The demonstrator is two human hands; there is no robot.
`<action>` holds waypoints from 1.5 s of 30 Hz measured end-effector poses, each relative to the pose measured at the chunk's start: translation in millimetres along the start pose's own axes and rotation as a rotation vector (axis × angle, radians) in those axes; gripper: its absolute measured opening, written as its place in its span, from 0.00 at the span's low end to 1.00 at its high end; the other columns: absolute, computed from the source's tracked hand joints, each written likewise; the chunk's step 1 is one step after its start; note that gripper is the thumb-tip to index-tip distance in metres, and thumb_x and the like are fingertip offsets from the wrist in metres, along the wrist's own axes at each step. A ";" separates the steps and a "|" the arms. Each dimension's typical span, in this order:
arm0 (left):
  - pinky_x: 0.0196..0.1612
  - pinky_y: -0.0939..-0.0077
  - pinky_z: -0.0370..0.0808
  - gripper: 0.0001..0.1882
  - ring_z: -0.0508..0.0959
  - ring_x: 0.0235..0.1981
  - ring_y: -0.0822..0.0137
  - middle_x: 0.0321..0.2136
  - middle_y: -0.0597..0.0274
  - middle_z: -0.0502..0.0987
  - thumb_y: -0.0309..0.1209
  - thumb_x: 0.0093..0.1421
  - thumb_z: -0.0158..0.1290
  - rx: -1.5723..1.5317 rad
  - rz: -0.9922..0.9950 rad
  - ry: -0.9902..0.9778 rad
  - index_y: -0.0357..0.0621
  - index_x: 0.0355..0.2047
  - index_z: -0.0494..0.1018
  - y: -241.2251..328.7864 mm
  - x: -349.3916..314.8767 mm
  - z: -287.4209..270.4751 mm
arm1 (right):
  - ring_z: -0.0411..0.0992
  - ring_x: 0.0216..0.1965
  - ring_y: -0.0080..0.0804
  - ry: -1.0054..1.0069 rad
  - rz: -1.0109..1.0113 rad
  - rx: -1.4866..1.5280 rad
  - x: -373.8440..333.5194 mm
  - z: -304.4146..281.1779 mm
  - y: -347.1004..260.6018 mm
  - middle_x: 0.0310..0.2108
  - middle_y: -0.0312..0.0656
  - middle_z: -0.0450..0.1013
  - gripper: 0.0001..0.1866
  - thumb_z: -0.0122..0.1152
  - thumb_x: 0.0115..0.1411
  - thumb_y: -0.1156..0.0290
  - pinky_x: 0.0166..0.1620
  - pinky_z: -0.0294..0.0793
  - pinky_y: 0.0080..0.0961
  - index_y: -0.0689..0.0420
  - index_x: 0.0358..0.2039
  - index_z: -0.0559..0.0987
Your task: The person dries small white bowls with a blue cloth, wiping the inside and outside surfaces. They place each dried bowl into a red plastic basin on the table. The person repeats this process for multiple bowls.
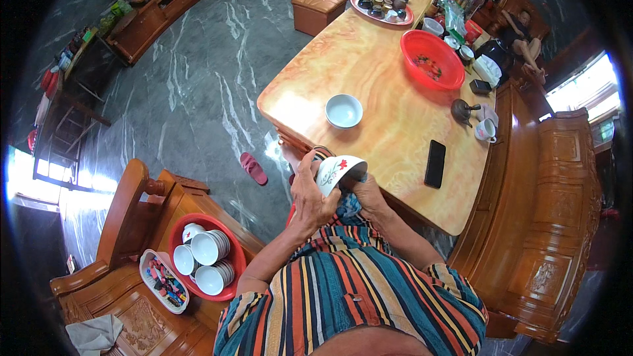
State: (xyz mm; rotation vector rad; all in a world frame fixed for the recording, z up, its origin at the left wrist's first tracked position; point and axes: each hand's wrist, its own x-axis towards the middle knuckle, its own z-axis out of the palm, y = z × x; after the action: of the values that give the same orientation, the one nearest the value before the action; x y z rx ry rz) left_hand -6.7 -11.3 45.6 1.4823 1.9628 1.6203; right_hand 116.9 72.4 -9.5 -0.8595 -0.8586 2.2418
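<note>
A white bowl (337, 173) with a red flower and dark leaves is tilted in front of my body, its mouth turned to the right. My left hand (312, 196) is closed round its left side, thumb below. At the bowl's mouth is my right hand (370, 196), curled, its fingertips hidden by the rim. Beneath that hand lies blue patterned fabric (348, 206); whether it is a cloth or clothing I cannot tell. Another white bowl (343, 111) stands upright on the marbled table (303, 79), just beyond my hands.
On the wooden bench at left, a red basin (241, 257) holds stacked bowls beside a white basket (146, 265) of small colourful items. The table carries a phone (434, 164), a red basin (440, 43), a teapot (462, 111), a mug (486, 130) and a tea tray (359, 1). A person (521, 36) reclines far right.
</note>
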 end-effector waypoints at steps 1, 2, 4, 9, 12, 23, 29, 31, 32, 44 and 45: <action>0.48 0.59 0.71 0.36 0.75 0.41 0.47 0.42 0.40 0.71 0.27 0.45 0.52 -0.009 0.021 0.013 0.34 0.57 0.57 -2.3 -0.3 1.4 | 0.73 0.40 0.27 0.014 0.098 0.150 -0.4 7.5 2.5 0.40 0.38 0.75 0.16 0.62 0.56 0.76 0.44 0.75 0.25 0.61 0.46 0.74; 0.48 0.59 0.70 0.36 0.75 0.41 0.47 0.41 0.40 0.71 0.27 0.44 0.53 -0.018 0.043 0.026 0.35 0.57 0.57 -4.4 0.4 2.8 | 0.73 0.42 0.29 -0.115 0.165 0.325 -6.7 12.4 1.5 0.43 0.40 0.73 0.19 0.63 0.55 0.75 0.46 0.75 0.27 0.60 0.48 0.73; 0.47 0.58 0.70 0.37 0.74 0.41 0.47 0.41 0.41 0.71 0.26 0.42 0.54 0.019 0.081 -0.016 0.37 0.56 0.58 -4.6 5.8 1.3 | 0.73 0.42 0.29 -0.092 0.136 0.239 -3.5 1.9 9.9 0.43 0.39 0.74 0.19 0.63 0.55 0.75 0.46 0.74 0.27 0.60 0.47 0.73; 0.44 0.57 0.68 0.40 0.72 0.38 0.45 0.41 0.43 0.72 0.27 0.38 0.59 0.123 0.053 -0.234 0.41 0.56 0.59 8.0 13.0 -12.7 | 0.71 0.40 0.23 -0.050 -0.202 -0.354 -8.8 -3.3 -7.4 0.38 0.36 0.75 0.13 0.63 0.56 0.73 0.45 0.72 0.23 0.62 0.42 0.76; 0.42 0.56 0.68 0.43 0.71 0.36 0.44 0.37 0.44 0.72 0.28 0.37 0.60 0.160 0.066 -0.323 0.41 0.57 0.58 10.4 16.5 -14.4 | 0.71 0.36 0.18 -0.045 -0.383 -0.757 -6.2 -18.1 -21.0 0.36 0.37 0.76 0.10 0.61 0.56 0.74 0.40 0.72 0.20 0.61 0.39 0.76; 0.43 0.57 0.68 0.44 0.73 0.37 0.45 0.34 0.43 0.73 0.29 0.40 0.57 0.112 0.111 -0.391 0.36 0.60 0.55 15.6 12.5 -10.6 | 0.74 0.36 0.47 -0.382 -0.993 -1.509 -20.3 25.2 -81.8 0.35 0.50 0.74 0.17 0.58 0.48 0.79 0.36 0.75 0.32 0.62 0.41 0.74; 0.43 0.58 0.71 0.42 0.76 0.36 0.45 0.36 0.41 0.75 0.27 0.41 0.55 0.045 0.006 -0.238 0.34 0.59 0.55 5.5 4.0 -11.1 | 0.75 0.37 0.29 -0.194 -0.642 -0.955 -15.1 13.9 -61.5 0.36 0.43 0.76 0.14 0.61 0.53 0.77 0.40 0.74 0.21 0.62 0.42 0.76; 0.41 0.58 0.70 0.41 0.74 0.35 0.47 0.36 0.42 0.72 0.26 0.42 0.55 0.023 0.036 -0.179 0.32 0.59 0.53 6.4 4.8 -11.0 | 0.73 0.38 0.22 -0.073 -0.474 -0.719 -16.5 14.1 -52.5 0.37 0.38 0.76 0.12 0.61 0.55 0.78 0.42 0.73 0.19 0.62 0.42 0.76; 0.43 0.59 0.71 0.41 0.75 0.36 0.47 0.37 0.40 0.73 0.26 0.42 0.54 0.013 0.026 -0.146 0.32 0.59 0.53 7.0 5.4 -10.2 | 0.71 0.38 0.18 -0.055 -0.524 -0.660 -9.5 9.3 -43.0 0.37 0.34 0.76 0.11 0.58 0.58 0.79 0.42 0.73 0.19 0.61 0.42 0.76; 0.44 0.60 0.72 0.40 0.75 0.40 0.48 0.38 0.44 0.73 0.25 0.40 0.55 0.083 0.077 -0.128 0.35 0.57 0.56 11.1 10.7 -8.9 | 0.73 0.42 0.27 -0.005 0.050 0.214 -7.3 3.2 3.8 0.43 0.37 0.74 0.16 0.60 0.58 0.73 0.47 0.74 0.28 0.59 0.47 0.74; 0.44 0.60 0.72 0.40 0.75 0.40 0.48 0.38 0.45 0.73 0.25 0.40 0.56 0.072 0.039 -0.174 0.36 0.57 0.56 11.5 11.3 -11.3 | 0.73 0.42 0.26 0.014 -0.018 0.094 -9.7 0.8 0.9 0.42 0.37 0.74 0.16 0.60 0.58 0.73 0.47 0.74 0.27 0.59 0.47 0.74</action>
State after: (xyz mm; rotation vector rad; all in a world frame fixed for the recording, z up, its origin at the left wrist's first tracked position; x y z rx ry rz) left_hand -13.3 -10.8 64.1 1.6372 1.9262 1.3958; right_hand 122.1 64.8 -6.2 -0.8195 -0.7456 2.2390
